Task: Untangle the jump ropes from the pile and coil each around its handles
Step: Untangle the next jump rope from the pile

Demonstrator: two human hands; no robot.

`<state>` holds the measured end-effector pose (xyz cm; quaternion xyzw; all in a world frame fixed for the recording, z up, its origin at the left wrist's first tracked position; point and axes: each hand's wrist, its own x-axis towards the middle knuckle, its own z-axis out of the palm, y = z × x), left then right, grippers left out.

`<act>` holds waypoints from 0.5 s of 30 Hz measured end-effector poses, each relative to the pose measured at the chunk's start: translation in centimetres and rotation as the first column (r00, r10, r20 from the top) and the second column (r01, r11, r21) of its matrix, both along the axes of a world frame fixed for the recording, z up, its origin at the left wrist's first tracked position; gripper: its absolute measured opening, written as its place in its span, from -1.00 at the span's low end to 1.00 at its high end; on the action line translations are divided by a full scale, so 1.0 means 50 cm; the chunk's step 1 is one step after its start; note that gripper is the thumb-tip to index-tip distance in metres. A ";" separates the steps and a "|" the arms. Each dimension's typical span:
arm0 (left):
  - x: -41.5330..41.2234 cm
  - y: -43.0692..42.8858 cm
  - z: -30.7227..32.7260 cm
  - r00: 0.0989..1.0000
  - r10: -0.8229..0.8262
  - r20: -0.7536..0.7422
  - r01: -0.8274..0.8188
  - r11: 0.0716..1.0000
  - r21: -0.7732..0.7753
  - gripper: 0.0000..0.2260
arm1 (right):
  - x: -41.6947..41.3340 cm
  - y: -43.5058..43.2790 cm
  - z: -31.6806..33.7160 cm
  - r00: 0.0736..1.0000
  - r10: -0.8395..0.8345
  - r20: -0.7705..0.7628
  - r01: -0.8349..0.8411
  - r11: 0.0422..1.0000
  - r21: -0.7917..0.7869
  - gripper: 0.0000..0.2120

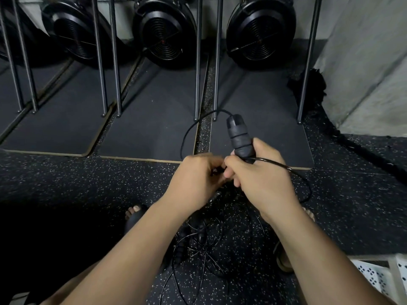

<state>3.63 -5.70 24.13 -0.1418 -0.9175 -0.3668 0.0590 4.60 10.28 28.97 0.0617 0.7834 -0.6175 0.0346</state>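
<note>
1. The right hand has its fingers curled round the lower end of a black jump-rope handle, which stands nearly upright and tilts a little to the left.
2. A thin black rope leaves the top of the handle, arcs to the left and drops toward the left hand.
3. The left hand is touching the right, fingers curled in and pinching something dark; I cannot tell exactly what part of the cord.
4. Another strand loops out to the right from under the right hand.
5. The tangled pile of ropes and handles lies on the speckled floor below both forearms, between the person's feet.
6. Beyond stand dark mats, metal posts and round fan housings; a white perforated crate sits at lower right.
</note>
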 end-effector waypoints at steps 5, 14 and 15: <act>0.003 0.006 -0.001 0.994 0.027 0.102 -0.032 0.998 0.051 -0.85 | 0.006 0.011 0.073 0.997 -0.028 -0.066 0.006 0.952 -0.305 -0.91; -0.003 0.001 -0.017 0.963 0.133 0.236 -0.095 0.982 -0.166 -0.87 | 0.010 0.054 0.203 0.970 -0.138 -0.200 -0.018 0.779 -0.627 -0.82; -0.002 0.000 -0.019 0.959 0.139 0.246 -0.098 0.980 -0.174 -0.86 | 0.004 0.062 0.212 0.969 -0.162 -0.189 0.004 0.770 -0.639 -0.79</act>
